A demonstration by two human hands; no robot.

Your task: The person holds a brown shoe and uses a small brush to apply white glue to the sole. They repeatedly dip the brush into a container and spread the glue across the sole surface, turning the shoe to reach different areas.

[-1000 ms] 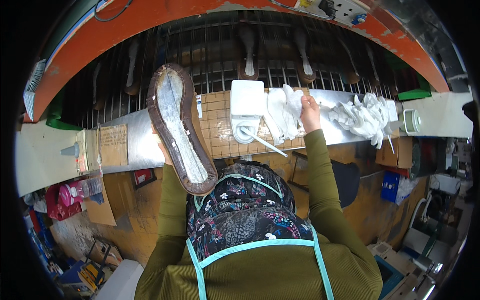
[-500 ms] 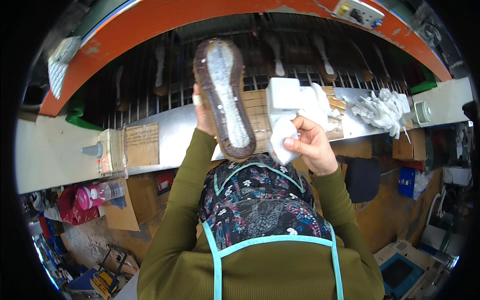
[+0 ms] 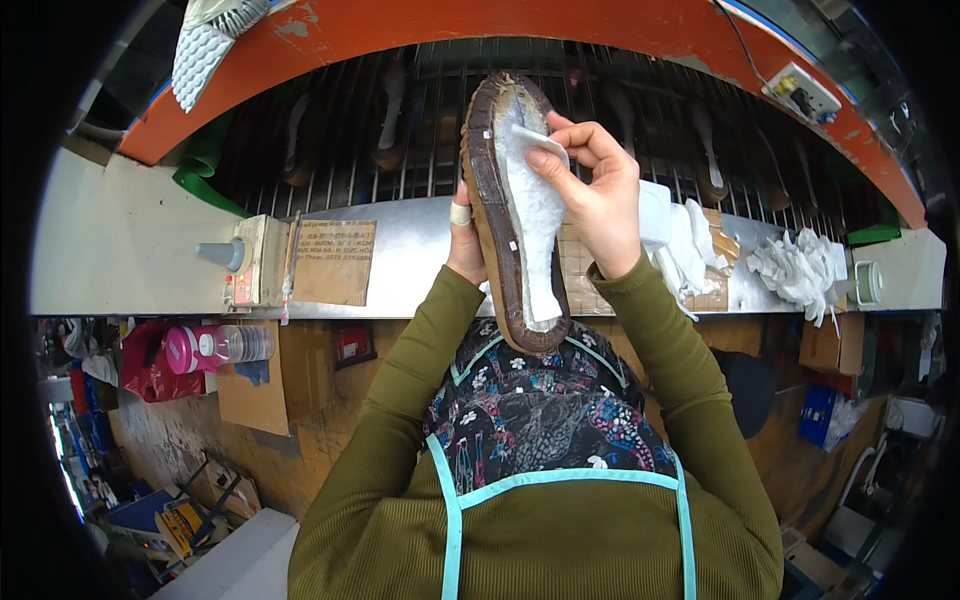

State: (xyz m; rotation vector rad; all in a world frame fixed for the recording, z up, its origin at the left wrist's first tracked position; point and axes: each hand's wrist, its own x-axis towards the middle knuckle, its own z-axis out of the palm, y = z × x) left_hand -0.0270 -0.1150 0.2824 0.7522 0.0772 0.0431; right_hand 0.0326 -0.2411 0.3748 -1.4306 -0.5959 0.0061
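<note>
A brown shoe upper (image 3: 485,190) is held bottom side up in front of me, its toe end pointing away and its heel end near my apron. My left hand (image 3: 464,248), with a taped finger, is wrapped round its left side; most of those fingers are hidden behind it. Along the shoe's bottom, inside the brown rim, lies a thin white sole-shaped piece (image 3: 532,200). My right hand (image 3: 608,195) pinches the far part of this piece between thumb and fingers, where an edge is lifted off the shoe.
White pieces (image 3: 685,240) lie on cardboard to the right, with a crumpled white pile (image 3: 798,268) beyond. At left are a cardboard sheet (image 3: 330,262) and a grey cone (image 3: 222,255). Behind, several shoes stand on metal rods (image 3: 440,170) under an orange hood (image 3: 440,55).
My right hand has moved from above the counter to the shoe's bottom, bringing the white piece against it. The shoe has shifted right in the view, which has also turned.
</note>
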